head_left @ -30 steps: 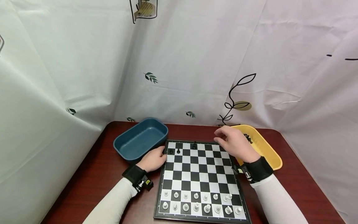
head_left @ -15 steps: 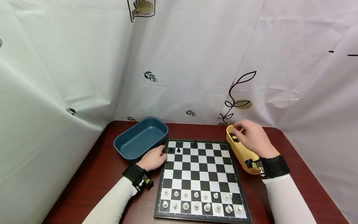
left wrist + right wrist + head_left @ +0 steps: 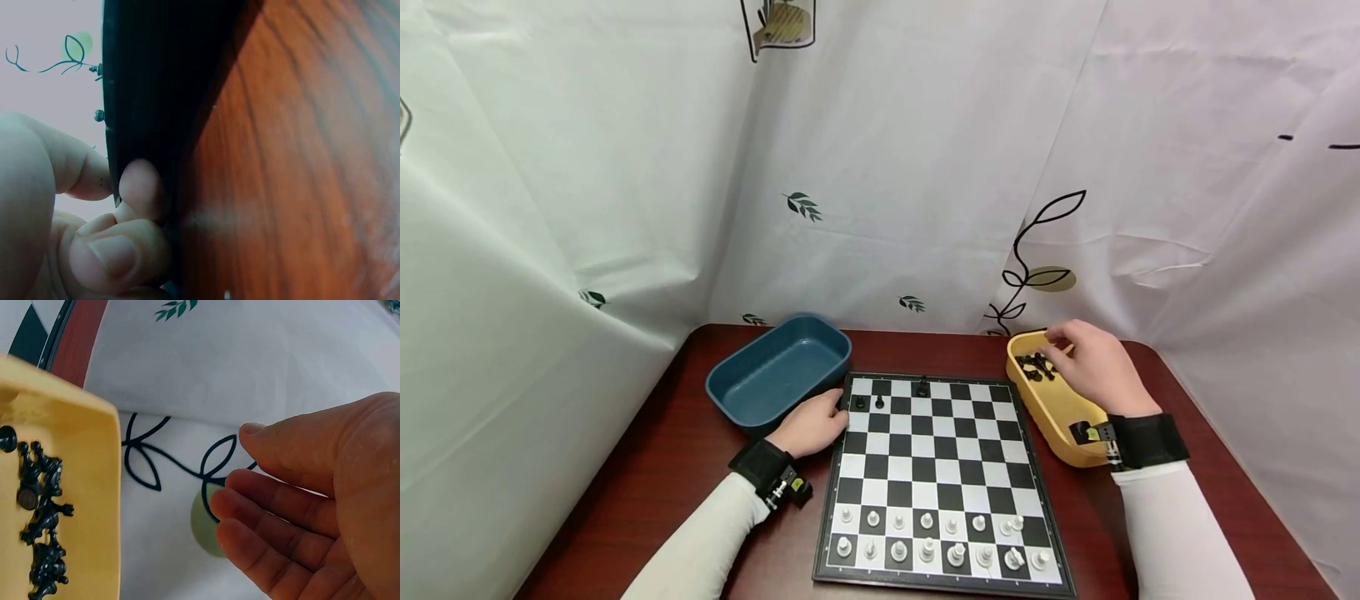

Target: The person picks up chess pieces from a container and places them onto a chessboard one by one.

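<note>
My left hand [image 3: 808, 427] grips the left edge of a black-and-white chessboard [image 3: 932, 450]. In the left wrist view, the fingers [image 3: 119, 253] lie on both sides of the dark board edge [image 3: 165, 75]. My right hand [image 3: 1097, 371] is over the yellow tray [image 3: 1063, 429], fingers loosely bent. The right wrist view shows nothing between its thumb and fingers. Several black chess pieces [image 3: 1036, 367] lie in a heap at the far end of the tray, left of those fingertips. On the board's far rows stand a few black pieces [image 3: 922, 388]; white chess pieces [image 3: 927, 550] fill the two near rows.
A blue tray [image 3: 775, 379] with nothing in it sits at the back left, behind my left hand. All of this is on a dark red wooden table [image 3: 662, 492]. A pale patterned cloth [image 3: 880, 167] hangs behind and at the sides.
My right hand has moved right, from above the board's far right corner to over the yellow tray, uncovering the black pieces there. The left hand has stayed at the board's edge.
</note>
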`<state>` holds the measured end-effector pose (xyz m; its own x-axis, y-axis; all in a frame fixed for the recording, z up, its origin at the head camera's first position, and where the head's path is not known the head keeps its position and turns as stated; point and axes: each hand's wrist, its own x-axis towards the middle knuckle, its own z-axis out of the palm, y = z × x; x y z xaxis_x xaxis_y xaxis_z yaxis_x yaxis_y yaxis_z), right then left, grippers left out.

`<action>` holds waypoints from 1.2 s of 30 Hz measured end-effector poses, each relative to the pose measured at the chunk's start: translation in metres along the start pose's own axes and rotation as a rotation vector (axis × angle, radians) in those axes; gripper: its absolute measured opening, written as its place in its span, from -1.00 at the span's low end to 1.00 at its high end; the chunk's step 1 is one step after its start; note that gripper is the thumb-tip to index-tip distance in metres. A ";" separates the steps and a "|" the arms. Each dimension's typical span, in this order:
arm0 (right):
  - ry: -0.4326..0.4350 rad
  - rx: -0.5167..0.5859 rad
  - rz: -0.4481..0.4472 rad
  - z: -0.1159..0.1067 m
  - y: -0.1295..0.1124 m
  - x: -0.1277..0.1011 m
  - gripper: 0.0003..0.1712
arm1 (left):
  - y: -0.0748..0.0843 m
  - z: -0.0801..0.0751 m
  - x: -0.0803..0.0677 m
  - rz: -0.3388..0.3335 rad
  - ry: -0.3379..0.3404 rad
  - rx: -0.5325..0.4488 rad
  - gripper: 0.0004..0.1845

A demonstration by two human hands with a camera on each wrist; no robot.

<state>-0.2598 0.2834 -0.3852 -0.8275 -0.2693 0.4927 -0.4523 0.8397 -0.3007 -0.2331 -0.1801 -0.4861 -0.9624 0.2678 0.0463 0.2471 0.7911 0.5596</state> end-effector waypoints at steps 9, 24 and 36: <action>-0.078 -0.005 0.073 0.003 0.017 0.001 -0.71 | 0.004 -0.003 0.003 -0.012 -0.015 -0.007 -0.56; -0.279 0.005 0.125 0.020 0.034 -0.003 -0.70 | 0.001 -0.001 0.004 -0.009 -0.025 -0.015 -0.55; -0.349 0.057 0.060 0.035 0.038 -0.006 -0.77 | 0.000 -0.002 -0.001 0.000 -0.015 -0.021 -0.55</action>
<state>-0.2832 0.3005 -0.4280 -0.9124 -0.3735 0.1676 -0.4093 0.8340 -0.3700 -0.2324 -0.1810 -0.4843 -0.9606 0.2758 0.0338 0.2441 0.7794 0.5771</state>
